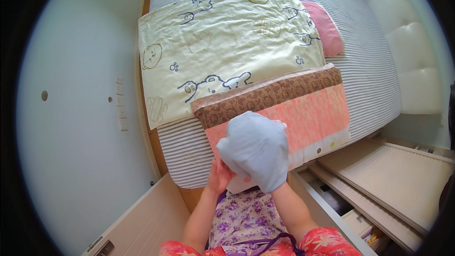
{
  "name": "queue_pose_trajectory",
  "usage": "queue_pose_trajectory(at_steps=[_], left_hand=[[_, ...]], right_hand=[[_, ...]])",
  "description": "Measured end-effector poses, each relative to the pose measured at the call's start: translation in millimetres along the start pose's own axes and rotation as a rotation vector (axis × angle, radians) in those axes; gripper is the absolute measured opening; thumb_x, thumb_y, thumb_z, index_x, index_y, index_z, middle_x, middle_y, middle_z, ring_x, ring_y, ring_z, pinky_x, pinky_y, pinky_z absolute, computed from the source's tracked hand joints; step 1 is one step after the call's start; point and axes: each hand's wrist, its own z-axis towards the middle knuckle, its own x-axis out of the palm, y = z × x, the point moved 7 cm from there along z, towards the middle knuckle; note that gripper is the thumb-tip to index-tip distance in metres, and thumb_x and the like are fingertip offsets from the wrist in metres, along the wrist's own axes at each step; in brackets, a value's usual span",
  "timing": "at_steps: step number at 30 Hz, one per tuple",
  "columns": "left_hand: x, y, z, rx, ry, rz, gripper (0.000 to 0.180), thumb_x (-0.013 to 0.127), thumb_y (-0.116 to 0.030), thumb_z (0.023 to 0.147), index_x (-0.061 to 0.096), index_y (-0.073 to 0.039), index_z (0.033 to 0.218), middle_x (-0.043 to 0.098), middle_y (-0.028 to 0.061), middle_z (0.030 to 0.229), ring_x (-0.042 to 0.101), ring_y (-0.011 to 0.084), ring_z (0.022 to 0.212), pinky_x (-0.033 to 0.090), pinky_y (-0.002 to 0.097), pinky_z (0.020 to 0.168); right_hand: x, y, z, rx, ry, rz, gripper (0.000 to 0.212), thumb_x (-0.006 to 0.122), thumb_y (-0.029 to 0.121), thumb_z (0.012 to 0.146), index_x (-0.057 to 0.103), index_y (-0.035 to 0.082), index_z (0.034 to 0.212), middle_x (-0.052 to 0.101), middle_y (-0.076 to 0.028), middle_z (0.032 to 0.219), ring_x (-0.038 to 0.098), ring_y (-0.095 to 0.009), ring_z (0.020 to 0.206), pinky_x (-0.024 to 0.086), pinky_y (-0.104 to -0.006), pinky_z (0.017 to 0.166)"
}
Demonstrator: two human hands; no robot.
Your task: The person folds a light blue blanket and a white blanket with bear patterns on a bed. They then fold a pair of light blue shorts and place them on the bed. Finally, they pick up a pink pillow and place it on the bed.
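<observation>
Your right hand [259,154] is buried inside the blue cloth [256,149], so you cannot tell how its fingers stand. Your left hand [219,176], at its 8 o'clock, pinches the cloth's edge with fingers together, tugging it on. Both hover over the pillow [303,114] at the bed's [374,80] near edge.

Pale blue cloth [256,149], pink-brown pillow [303,109]

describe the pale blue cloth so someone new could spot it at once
On the striped bed, find the pink and brown folded blanket at the near edge. The pale blue cloth hangs before it, draped over the right hand, left hand pinching its edge. It alone is plain, unpatterned.
</observation>
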Motion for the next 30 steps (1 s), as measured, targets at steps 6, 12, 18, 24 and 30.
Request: queue_pose_trajectory(at_steps=[6,12,18,24,30], left_hand=[[103,-79,11,0.324,-0.013,0.342,0.054,0.058,-0.013,0.079,0.03,-0.008,0.125,0.045,0.0063,0.117,0.046,0.0196,0.105,0.041,0.0353,0.087],[90,-63,29,0.255,-0.1,0.483,0.041,0.052,-0.015,0.084,0.035,-0.005,0.12,0.047,0.0092,0.114,0.048,0.0205,0.103,0.042,0.0345,0.085],[-65,21,53,0.021,-0.373,0.262,0.034,0.049,-0.019,0.086,0.038,-0.005,0.115,0.05,0.0087,0.107,0.052,0.0185,0.092,0.045,0.0311,0.078],[-65,22,63,0.074,-0.363,0.65,0.019,0.051,-0.013,0.084,0.05,0.0,0.098,0.056,0.0062,0.088,0.054,0.0136,0.077,0.045,0.024,0.067],[-79,38,46,0.021,-0.509,0.84,0.017,0.056,-0.013,0.081,0.052,0.0,0.091,0.054,0.0041,0.08,0.051,0.0116,0.071,0.043,0.0237,0.063]], right_hand=[[5,32,40,0.014,0.114,0.06,0.048,0.035,0.037,0.088,0.033,0.009,0.127,0.04,-0.007,0.126,0.035,-0.025,0.117,0.029,-0.0395,0.098],[-14,26,40,0.064,0.172,0.199,0.049,0.036,0.039,0.088,0.035,0.009,0.126,0.042,-0.007,0.124,0.037,-0.025,0.116,0.03,-0.0395,0.097],[-24,30,27,0.031,0.118,0.251,0.049,0.038,0.042,0.086,0.041,0.009,0.123,0.047,-0.007,0.121,0.04,-0.025,0.114,0.031,-0.0404,0.096],[-36,66,27,-0.091,-0.015,-0.229,0.046,0.058,0.005,0.072,0.045,0.007,0.116,0.049,-0.006,0.113,0.046,-0.02,0.105,0.039,-0.0341,0.088],[-75,99,7,-0.391,-0.134,-0.9,0.048,0.058,-0.004,0.069,0.043,0.002,0.114,0.049,-0.007,0.112,0.046,-0.016,0.104,0.037,-0.0281,0.088]])
